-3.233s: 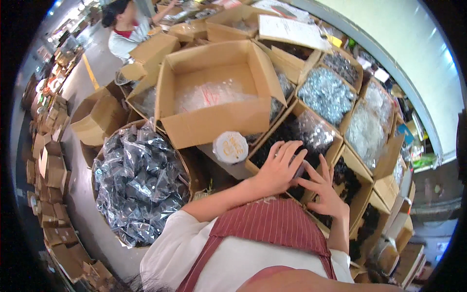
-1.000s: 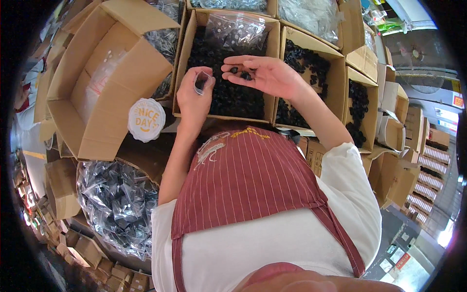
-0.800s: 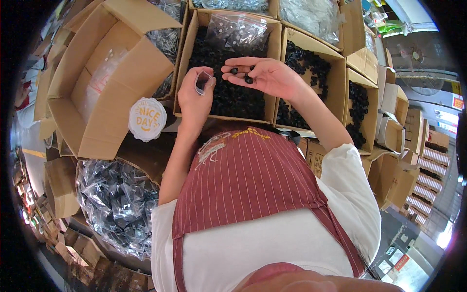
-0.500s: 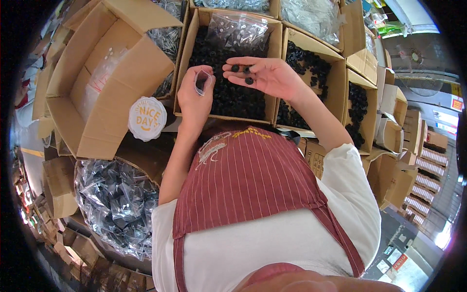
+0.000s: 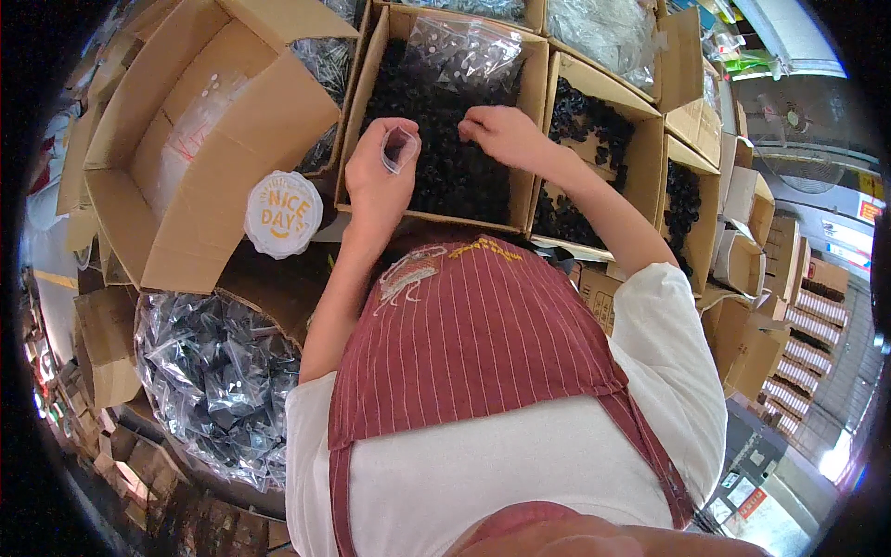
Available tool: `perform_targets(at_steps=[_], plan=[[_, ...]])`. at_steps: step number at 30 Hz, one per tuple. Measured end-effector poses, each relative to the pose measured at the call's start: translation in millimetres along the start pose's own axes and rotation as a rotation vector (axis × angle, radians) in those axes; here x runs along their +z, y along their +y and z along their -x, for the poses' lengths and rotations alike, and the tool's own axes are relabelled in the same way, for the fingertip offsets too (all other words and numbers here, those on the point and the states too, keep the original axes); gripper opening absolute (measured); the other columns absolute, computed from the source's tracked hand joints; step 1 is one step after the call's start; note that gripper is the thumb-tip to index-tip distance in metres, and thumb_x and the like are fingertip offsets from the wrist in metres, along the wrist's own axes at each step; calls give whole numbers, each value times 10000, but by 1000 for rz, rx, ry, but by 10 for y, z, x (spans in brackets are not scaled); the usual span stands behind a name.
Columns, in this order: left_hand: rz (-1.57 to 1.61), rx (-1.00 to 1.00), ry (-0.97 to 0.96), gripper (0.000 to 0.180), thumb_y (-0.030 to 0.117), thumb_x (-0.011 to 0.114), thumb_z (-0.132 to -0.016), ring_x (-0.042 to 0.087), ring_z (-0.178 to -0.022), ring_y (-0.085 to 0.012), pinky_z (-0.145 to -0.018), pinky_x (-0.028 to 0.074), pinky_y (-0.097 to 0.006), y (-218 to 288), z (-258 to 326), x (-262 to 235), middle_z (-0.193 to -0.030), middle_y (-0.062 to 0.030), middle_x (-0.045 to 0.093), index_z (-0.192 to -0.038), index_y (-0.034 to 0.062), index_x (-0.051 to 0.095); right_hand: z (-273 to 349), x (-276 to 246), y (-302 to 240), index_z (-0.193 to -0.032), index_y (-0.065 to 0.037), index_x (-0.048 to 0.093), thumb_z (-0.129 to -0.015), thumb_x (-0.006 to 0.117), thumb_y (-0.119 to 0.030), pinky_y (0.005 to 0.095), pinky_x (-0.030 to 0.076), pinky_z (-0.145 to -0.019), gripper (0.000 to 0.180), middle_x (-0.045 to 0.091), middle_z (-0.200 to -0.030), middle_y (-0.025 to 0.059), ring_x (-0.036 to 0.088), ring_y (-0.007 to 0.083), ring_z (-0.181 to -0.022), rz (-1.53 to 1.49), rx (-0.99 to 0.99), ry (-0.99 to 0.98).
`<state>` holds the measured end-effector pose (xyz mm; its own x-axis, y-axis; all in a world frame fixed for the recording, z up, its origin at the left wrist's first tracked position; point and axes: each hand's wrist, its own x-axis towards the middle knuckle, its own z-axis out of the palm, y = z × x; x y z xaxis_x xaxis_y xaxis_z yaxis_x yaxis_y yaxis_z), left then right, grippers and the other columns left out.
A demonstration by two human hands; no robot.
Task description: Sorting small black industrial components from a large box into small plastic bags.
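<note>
The bare right hand [image 5: 506,137] is now curling up, upper centre (I can't tell if it's holding anything); the left hand [image 5: 381,174] is holding a small, clear plastic bag [image 5: 400,152].

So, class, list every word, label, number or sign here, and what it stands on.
Wording located, not copied:
Round white disc: orange lettering, legible.
Maroon apron: yellow lettering, too small.
Clear plastic in the open box: red lettering, unclear.
Carton beside the apron: small dark print, illegible.
Red sign and papers, right: blurred.
</note>
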<state>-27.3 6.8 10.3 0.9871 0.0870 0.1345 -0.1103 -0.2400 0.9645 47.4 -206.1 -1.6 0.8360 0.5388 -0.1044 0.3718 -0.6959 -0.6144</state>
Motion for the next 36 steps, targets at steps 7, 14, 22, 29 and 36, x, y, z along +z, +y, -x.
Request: perform_targets(at_steps=[7,14,22,29,36], plan=[[31,4,3,127,29,657,-919,617,-866,-101,-825,493,-264,-9,-2,25,-929,-31,666,-1045,22,646,-43,235,-83,-973,-50,697,-892,624,-261,479,559,-718,237,722,-888,167,708,366,-861,504,101,-377],[-23,21,23,132,4,677,-890,642,-772,-160,-734,511,-300,-50,15,16,-873,-80,666,-1011,32,633,-187,154,-79,-937,-52,740,-832,622,-211,476,567,-749,224,726,-913,171,706,365,-918,512,81,-517],[-15,-4,7,129,25,662,-911,631,-873,-114,-832,494,-270,-38,-1,5,-929,-48,672,-1038,21,640,64,-395,-228,-937,-20,657,-992,630,-373,229,223,-425,358,434,-592,-38,335,40,-482,-802,404,-339],[-16,3,14,135,20,662,-912,620,-868,-111,-842,493,-272,-22,0,9,-925,-40,667,-1046,23,640,210,-476,-304,-946,-17,620,-1024,591,-337,199,188,-374,330,366,-530,-89,284,10,-407,-1297,431,-343],[20,-6,20,158,15,674,-895,614,-866,-106,-834,493,-264,11,7,14,-931,-26,664,-1049,18,640,277,-424,-363,-1110,0,621,-1054,532,-240,202,192,-372,262,341,-547,-95,272,9,-415,-1552,349,-324]])
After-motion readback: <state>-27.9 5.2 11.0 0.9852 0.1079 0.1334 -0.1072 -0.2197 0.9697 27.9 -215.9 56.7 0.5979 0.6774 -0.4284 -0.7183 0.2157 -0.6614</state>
